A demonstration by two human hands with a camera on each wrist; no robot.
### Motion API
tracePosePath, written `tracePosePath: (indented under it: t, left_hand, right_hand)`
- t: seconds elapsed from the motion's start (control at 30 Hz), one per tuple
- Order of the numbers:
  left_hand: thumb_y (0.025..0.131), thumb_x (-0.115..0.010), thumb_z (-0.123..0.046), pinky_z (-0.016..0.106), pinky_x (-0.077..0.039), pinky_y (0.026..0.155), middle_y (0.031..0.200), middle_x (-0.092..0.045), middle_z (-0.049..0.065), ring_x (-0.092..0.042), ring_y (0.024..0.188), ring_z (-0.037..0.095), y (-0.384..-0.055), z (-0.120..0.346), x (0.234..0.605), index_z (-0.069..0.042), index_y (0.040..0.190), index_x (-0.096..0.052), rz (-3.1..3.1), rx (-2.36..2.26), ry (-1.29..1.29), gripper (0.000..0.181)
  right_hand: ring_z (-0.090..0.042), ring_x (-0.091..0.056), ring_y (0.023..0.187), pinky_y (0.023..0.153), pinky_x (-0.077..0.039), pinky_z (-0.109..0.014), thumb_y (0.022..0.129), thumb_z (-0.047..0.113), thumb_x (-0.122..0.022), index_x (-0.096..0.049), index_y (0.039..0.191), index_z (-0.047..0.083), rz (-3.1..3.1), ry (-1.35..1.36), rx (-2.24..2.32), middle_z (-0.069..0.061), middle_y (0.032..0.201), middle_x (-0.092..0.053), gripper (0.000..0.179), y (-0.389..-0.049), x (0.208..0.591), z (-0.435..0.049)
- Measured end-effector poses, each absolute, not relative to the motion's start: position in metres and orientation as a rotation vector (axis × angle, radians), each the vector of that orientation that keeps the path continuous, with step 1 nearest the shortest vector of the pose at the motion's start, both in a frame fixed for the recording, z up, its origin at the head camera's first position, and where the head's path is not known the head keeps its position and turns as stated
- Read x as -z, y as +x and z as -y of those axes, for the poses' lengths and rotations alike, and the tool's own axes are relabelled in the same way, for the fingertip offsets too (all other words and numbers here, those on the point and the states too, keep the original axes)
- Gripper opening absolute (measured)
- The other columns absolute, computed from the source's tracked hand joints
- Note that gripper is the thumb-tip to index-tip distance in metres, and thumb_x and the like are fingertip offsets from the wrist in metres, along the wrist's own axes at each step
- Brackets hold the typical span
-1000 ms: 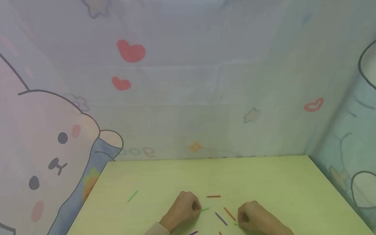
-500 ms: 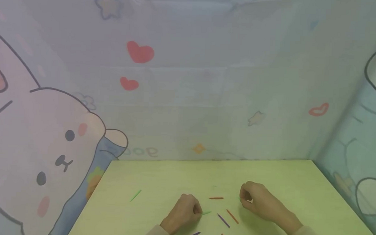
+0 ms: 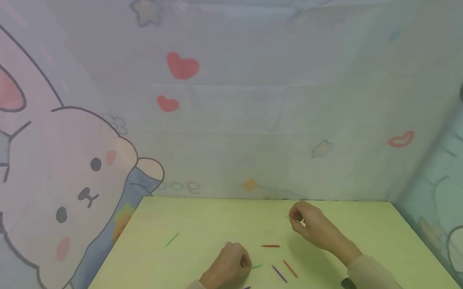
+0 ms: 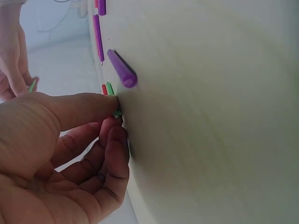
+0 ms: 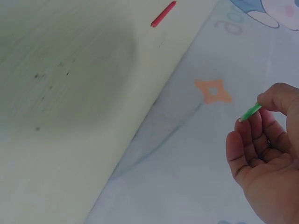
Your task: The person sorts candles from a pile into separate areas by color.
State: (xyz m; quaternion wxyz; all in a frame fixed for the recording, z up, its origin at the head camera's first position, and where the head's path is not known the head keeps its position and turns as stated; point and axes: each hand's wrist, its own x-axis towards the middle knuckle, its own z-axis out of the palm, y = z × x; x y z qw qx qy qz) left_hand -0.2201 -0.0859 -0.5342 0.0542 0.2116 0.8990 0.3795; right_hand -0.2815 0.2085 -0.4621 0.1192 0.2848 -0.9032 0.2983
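In the head view my left hand [image 3: 227, 265] pinches a thin green crayon-like stick [image 3: 257, 266] between thumb and fingertips, low over the table; the left wrist view shows its fingertips right at the tabletop. My right hand [image 3: 314, 226] is raised toward the table's far edge and pinches a second green stick [image 5: 251, 112] by one end, its other fingers curled loosely. Between the hands lie a red stick [image 3: 271, 246], an orange stick [image 3: 290, 269] and a purple stick [image 3: 279, 273]. Another purple stick [image 4: 122, 70] lies close to the left fingertips.
A third green stick [image 3: 172, 240] lies apart on the left of the pale yellow-green table [image 3: 198, 215]. More purple and orange sticks lie at the front, partly cut off by the frame. A printed cloth [image 3: 231, 140] hangs behind and beside the table.
My right hand has lifted its green stick from beside the orange one and carried it up toward the far edge. The left hand stays at its stick; the head view has shifted slightly.
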Motion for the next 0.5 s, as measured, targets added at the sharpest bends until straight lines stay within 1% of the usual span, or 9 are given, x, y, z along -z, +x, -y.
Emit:
tracePosePath:
  t: [0.1, 0.13, 0.17, 0.23, 0.43, 0.5]
  left_hand:
    - [0.07, -0.049, 0.01, 0.019, -0.017, 0.04, 0.045, -0.02, -0.015, -0.015, 0.044, 0.002, -0.219, 0.088, 0.533, -0.015, 0.045, -0.039, -2.756, -1.147, 0.659, 0.036]
    - [0.069, -0.049, 0.01, 0.019, -0.016, 0.04, 0.045, -0.019, -0.015, -0.014, 0.044, 0.002, -0.219, 0.089, 0.533, -0.015, 0.045, -0.038, -2.766, -1.146, 0.662, 0.037]
    - [0.068, -0.048, 0.01, 0.019, -0.012, 0.039, 0.045, -0.016, -0.015, -0.012, 0.044, 0.002, -0.218, 0.089, 0.533, -0.015, 0.045, -0.034, -2.769, -1.145, 0.667, 0.037]
    - [0.068, -0.049, 0.01, 0.018, -0.011, 0.038, 0.045, -0.014, -0.017, -0.011, 0.043, 0.001, -0.216, 0.09, 0.533, -0.015, 0.044, -0.034, -2.787, -1.154, 0.682, 0.038]
    - [0.067, -0.049, 0.01, 0.017, -0.009, 0.039, 0.046, -0.012, -0.017, -0.008, 0.044, 0.001, -0.211, 0.09, 0.532, -0.015, 0.046, -0.029, -2.789, -1.192, 0.704, 0.038]
    - [0.066, -0.048, 0.01, 0.017, -0.008, 0.04, 0.048, -0.011, -0.016, -0.008, 0.046, 0.001, -0.21, 0.089, 0.533, -0.015, 0.047, -0.028, -2.804, -1.185, 0.701, 0.037]
  right_hand:
    - [-0.008, -0.06, 0.092, 0.081, -0.054, -0.031, 0.096, 0.006, -0.068, -0.061, 0.102, 0.018, 2.638, 0.877, -0.889, 0.011, 0.098, -0.061, 0.015, -0.291, 0.461, -0.194]
    - [-0.008, -0.06, 0.092, 0.081, -0.054, -0.031, 0.096, 0.006, -0.068, -0.061, 0.103, 0.017, 2.635, 0.898, -0.889, 0.01, 0.098, -0.061, 0.015, -0.295, 0.461, -0.189]
    - [-0.008, -0.06, 0.093, 0.081, -0.054, -0.03, 0.095, 0.006, -0.067, -0.061, 0.103, 0.017, 2.629, 0.921, -0.884, 0.01, 0.099, -0.061, 0.015, -0.298, 0.461, -0.183]
    - [-0.009, -0.059, 0.093, 0.081, -0.054, -0.03, 0.095, 0.005, -0.067, -0.061, 0.104, 0.016, 2.611, 0.978, -0.872, 0.009, 0.1, -0.061, 0.016, -0.305, 0.459, -0.174]
    - [-0.01, -0.057, 0.094, 0.083, -0.052, -0.03, 0.094, 0.004, -0.067, -0.059, 0.104, 0.022, 2.583, 1.111, -0.829, 0.007, 0.102, -0.062, 0.022, -0.325, 0.452, -0.149]
    - [-0.01, -0.057, 0.094, 0.084, -0.053, -0.03, 0.094, 0.005, -0.068, -0.059, 0.102, 0.024, 2.593, 1.141, -0.819, 0.009, 0.101, -0.061, 0.022, -0.332, 0.45, -0.14]
